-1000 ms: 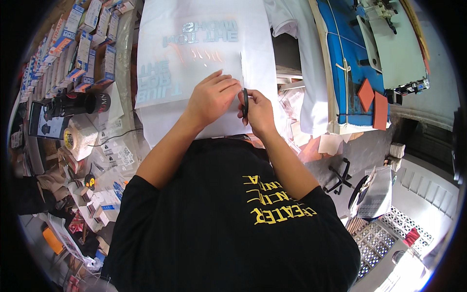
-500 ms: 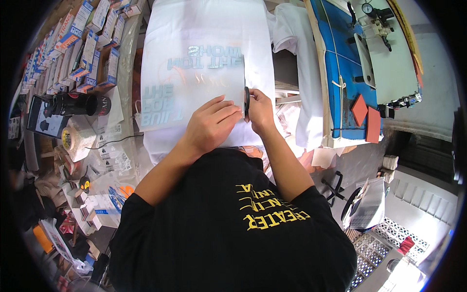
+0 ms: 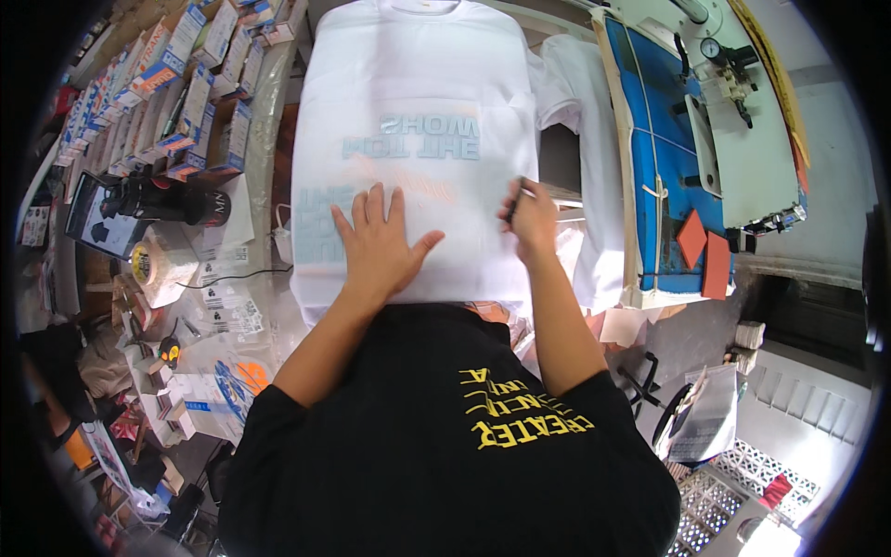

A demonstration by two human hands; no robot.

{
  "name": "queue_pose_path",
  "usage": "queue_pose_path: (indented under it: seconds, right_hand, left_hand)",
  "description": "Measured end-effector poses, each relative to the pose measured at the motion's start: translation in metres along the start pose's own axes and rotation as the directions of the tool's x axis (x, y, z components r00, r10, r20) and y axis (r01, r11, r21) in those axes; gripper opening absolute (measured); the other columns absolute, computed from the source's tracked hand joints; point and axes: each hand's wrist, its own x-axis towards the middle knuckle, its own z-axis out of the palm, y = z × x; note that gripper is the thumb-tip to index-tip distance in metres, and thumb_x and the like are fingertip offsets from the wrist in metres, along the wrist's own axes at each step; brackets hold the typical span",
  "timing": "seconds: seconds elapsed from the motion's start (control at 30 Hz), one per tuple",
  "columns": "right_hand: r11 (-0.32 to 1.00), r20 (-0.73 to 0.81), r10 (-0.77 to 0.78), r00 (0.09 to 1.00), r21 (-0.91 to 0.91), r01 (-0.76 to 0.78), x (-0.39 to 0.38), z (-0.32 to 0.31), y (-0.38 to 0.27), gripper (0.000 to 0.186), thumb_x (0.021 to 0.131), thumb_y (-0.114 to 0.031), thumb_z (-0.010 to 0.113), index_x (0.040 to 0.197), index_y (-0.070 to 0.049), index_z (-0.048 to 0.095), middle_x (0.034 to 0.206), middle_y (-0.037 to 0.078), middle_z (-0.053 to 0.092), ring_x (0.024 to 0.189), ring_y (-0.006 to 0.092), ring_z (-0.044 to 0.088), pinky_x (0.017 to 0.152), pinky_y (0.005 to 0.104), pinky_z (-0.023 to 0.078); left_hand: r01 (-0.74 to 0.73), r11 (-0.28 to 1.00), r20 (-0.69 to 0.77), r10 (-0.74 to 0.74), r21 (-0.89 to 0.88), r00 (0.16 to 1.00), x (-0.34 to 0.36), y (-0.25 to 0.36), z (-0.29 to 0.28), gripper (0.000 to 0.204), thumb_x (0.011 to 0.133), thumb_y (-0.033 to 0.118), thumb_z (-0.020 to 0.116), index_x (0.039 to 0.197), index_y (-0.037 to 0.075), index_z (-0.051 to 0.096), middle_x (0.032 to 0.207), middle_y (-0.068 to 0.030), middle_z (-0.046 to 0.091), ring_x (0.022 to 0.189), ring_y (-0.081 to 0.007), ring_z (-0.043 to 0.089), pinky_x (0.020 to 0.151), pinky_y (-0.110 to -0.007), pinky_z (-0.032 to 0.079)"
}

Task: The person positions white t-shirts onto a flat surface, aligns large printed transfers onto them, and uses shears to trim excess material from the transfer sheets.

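Head view: lettered film [image 3: 404,176] is laid on a white shirt [image 3: 418,56]; the left hand [image 3: 382,249], empty with fingers spread, is rested on it; a dark tool [image 3: 522,191], blurred, is held in the curled right hand [image 3: 532,221] by the shirt's right edge.

A white T-shirt [image 3: 418,56] is lying flat, its neckline marking the far edge. A translucent sheet [image 3: 450,218] with mirrored pale-blue lettering is covering its middle and reaching toward its left edge. The left hand [image 3: 380,241] is resting on the sheet, fingers spread, toward the shirt's near edge. By the shirt's right edge, the right hand [image 3: 534,223] is gripping a small dark tool [image 3: 515,202], partly hidden. Two reddish pads [image 3: 690,239] are lying at the near right corner of a blue surface [image 3: 670,167].
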Motion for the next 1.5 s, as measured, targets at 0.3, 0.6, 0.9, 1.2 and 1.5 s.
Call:
queue_pose_path:
  seconds: [0.3, 0.6, 0.9, 1.2, 1.5]
  right_hand:
    - [0.984, 0.505, 0.177, 0.845, -0.111, -0.139, -0.091, -0.127, 0.083, 0.032, 0.1, -0.014, 0.051, 0.13, -0.002, 0.052, 0.091, 0.008, 0.062, 0.069, 0.0148, 0.061, 0.057, 0.026, 0.049]
    - [0.985, 0.446, 0.118, 0.887, 0.061, -0.162, -0.113, -0.036, 0.088, 0.045, 0.097, -0.02, 0.062, 0.136, -0.001, 0.048, 0.09, 0.006, 0.061, 0.072, 0.012, 0.061, 0.056, 0.0242, 0.051]
    - [0.99, 0.386, 0.096, 0.917, 0.057, -0.127, -0.117, -0.019, 0.09, 0.049, 0.098, -0.027, 0.061, 0.136, 0.0, 0.046, 0.089, 0.008, 0.06, 0.071, 0.014, 0.062, 0.057, 0.026, 0.055]
    - [0.992, 0.343, 0.11, 0.933, 0.015, -0.122, -0.12, -0.016, 0.088, 0.046, 0.097, -0.021, 0.062, 0.136, -0.001, 0.047, 0.084, 0.007, 0.06, 0.065, 0.0114, 0.061, 0.05, 0.0238, 0.049]
    - [0.992, 0.269, 0.119, 0.956, 0.006, -0.125, -0.114, -0.007, 0.063, 0.044, 0.095, -0.022, 0.064, 0.129, 0.004, 0.051, 0.075, 0.004, 0.059, 0.057, 0.01, 0.057, 0.041, 0.0224, 0.041]
  left_hand:
    - [-0.359, 0.933, 0.153, 0.357, -0.015, 0.922, 0.103, -0.106, -0.014, 0.067, 0.078, 0.04, 0.075, 0.131, 0.006, 0.055, 0.15, -0.0103, 0.042, 0.148, -0.0382, 0.017, 0.115, -0.066, 0.005]
    - [-0.524, 0.808, 0.051, 0.555, -0.269, 0.83, 0.065, -0.018, 0.019, 0.052, 0.075, 0.024, 0.078, 0.122, 0.008, 0.06, 0.138, -0.0088, 0.053, 0.137, -0.0315, 0.041, 0.116, -0.057, 0.023]
    - [-0.479, 0.819, -0.064, 0.485, -0.317, 0.872, 0.052, -0.007, 0.048, 0.042, 0.079, 0.022, 0.075, 0.115, 0.007, 0.062, 0.133, -0.0072, 0.056, 0.135, -0.0307, 0.042, 0.116, -0.057, 0.022]
    - [-0.483, 0.816, -0.077, 0.486, -0.318, 0.871, 0.053, -0.007, 0.05, 0.04, 0.08, 0.024, 0.075, 0.114, 0.007, 0.063, 0.135, -0.0071, 0.055, 0.135, -0.0309, 0.042, 0.116, -0.057, 0.023]
    - [-0.631, 0.739, -0.282, 0.57, -0.236, 0.772, 0.048, 0.004, 0.054, 0.014, 0.08, 0.01, 0.073, 0.093, 0.008, 0.073, 0.098, -0.0011, 0.072, 0.113, -0.0285, 0.061, 0.11, -0.054, 0.037]
